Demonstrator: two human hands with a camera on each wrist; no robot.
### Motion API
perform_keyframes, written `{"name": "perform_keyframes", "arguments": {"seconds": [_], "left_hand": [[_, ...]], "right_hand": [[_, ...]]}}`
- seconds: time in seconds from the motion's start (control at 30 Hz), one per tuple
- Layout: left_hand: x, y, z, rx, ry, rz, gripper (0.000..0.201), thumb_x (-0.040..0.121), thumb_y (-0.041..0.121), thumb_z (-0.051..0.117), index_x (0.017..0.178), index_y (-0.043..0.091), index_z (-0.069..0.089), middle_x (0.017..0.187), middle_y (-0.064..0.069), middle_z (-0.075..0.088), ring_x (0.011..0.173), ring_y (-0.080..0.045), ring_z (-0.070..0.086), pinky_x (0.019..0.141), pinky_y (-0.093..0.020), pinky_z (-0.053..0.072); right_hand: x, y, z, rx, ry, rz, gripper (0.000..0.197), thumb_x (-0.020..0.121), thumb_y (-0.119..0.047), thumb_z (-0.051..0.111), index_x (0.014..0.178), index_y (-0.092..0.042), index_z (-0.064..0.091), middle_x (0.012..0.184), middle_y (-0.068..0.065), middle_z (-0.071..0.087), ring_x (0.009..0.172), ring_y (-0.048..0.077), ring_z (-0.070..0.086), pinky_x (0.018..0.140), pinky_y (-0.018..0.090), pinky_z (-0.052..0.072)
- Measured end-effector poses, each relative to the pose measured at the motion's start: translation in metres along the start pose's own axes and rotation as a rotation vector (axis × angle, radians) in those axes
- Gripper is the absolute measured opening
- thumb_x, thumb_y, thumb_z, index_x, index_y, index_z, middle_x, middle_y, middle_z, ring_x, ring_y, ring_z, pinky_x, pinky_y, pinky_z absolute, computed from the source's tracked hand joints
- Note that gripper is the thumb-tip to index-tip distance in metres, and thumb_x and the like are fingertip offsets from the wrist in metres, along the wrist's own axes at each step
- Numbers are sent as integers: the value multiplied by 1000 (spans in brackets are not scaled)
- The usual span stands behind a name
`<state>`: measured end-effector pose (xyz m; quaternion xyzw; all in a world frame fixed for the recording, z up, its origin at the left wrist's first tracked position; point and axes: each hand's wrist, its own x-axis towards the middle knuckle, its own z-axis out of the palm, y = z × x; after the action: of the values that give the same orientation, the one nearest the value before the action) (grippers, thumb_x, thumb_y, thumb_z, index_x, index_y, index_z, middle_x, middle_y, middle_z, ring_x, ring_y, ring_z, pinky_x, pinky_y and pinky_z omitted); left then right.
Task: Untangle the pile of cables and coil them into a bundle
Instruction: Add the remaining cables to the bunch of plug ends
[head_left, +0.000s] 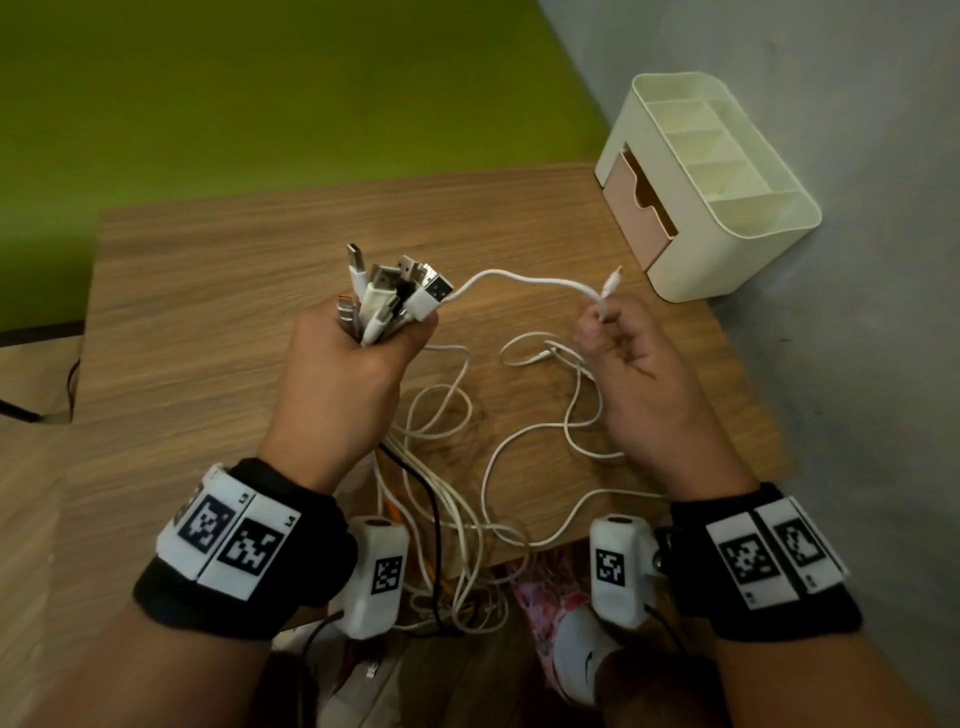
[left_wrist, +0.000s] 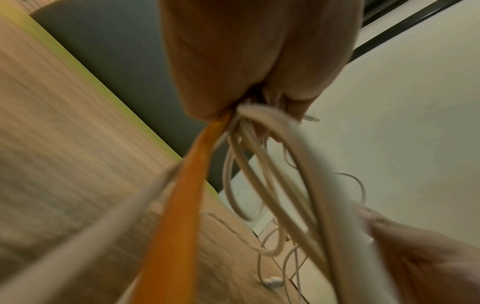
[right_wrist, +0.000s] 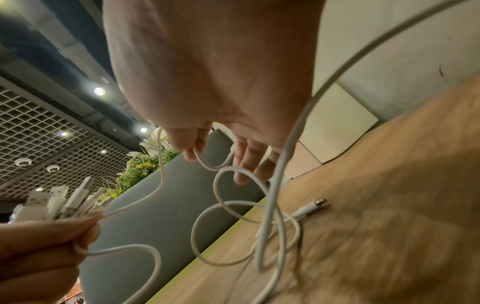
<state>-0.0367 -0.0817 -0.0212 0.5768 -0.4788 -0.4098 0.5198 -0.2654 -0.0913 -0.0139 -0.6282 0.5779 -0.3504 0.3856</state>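
While both hands are raised over the wooden table (head_left: 218, 291), I log the left hand (head_left: 353, 364) fisted tight round a bunch of cable ends (head_left: 395, 291), the USB plugs sticking up out of the top of the fist. From the left wrist view, an orange cable (left_wrist: 182, 205) and several white ones trail down out of the bottom of that fist; the view is blurred. The right hand (head_left: 639, 364) pinches one white cable (head_left: 519, 280) just below its small plug (head_left: 613, 278), which points up past the fingertips. That cable runs slack across the gap straight to the bunch in the left fist. The remaining fingers of the right hand are curled loosely; the right wrist view shows a loop of white cable hooked under them. Below and between the hands, loose loops of white cable (head_left: 524, 441) lie on the table, with one black cable (head_left: 436, 519) among those hanging toward me off the near edge. Beyond the right hand stands a cream desk organiser (head_left: 727, 218), well apart from it.
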Motion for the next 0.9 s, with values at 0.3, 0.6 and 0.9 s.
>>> {"name": "perform_keyframes", "arguments": {"seconds": [0.3, 0.6, 0.9], "left_hand": [[1, 2, 0, 21, -12, -6, 23, 83, 28, 69, 63, 24, 57, 46, 12, 40, 42, -6, 32, 53, -32, 27], [-16, 30, 18, -111, -61, -17, 51, 83, 35, 66, 97, -12, 53, 52, 6, 32, 42, -13, 25, 48, -28, 24], [-33, 56, 14, -222, -156, -100, 11, 100, 17, 54, 92, 9, 55, 51, 10, 26, 40, -7, 19, 42, -19, 19]], "right_hand": [[-15, -6, -19, -435, 249, -395, 16, 88, -43, 68, 90, -31, 77, 143, -3, 36, 125, 18, 33, 102, 39, 37], [-60, -21, -35, -418, -398, -126, 27, 89, -45, 62, 79, -22, 73, 83, -5, 67, 74, 9, 61, 70, 39, 51], [-80, -38, -49, -457, -861, 46, 49, 74, -77, 55, 92, -37, 77, 124, -16, 64, 114, 3, 58, 98, 42, 48]]}}
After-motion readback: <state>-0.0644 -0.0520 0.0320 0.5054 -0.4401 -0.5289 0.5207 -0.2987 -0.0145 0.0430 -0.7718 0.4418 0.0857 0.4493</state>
